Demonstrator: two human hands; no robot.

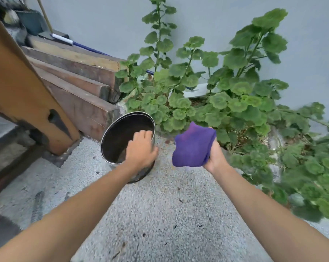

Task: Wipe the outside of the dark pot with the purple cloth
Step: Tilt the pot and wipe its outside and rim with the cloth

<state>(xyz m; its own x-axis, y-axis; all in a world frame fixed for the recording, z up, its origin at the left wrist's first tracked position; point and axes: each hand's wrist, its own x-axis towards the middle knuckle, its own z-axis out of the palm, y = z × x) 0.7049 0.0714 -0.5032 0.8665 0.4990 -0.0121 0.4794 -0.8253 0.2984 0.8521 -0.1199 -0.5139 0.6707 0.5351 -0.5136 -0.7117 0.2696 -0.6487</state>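
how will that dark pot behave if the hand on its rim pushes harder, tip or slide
The dark pot already looks tilted, so it would probably tip or roll sooner than slide. Its wall looks thin and metallic and it seems empty, so it is likely light. The left hand gripping the rim should steady it; the gravelly ground may resist sliding.

The ground (160,214) is grey pebbled concrete with small dark specks. On it stands the dark pot (122,140), tilted, under the fingers (143,135) of the left hand. Stacked wooden beams (80,87) lie on the ground beyond the pot. Geranium plants (226,103) grow at its edge, beyond the right hand's fingers (210,128).
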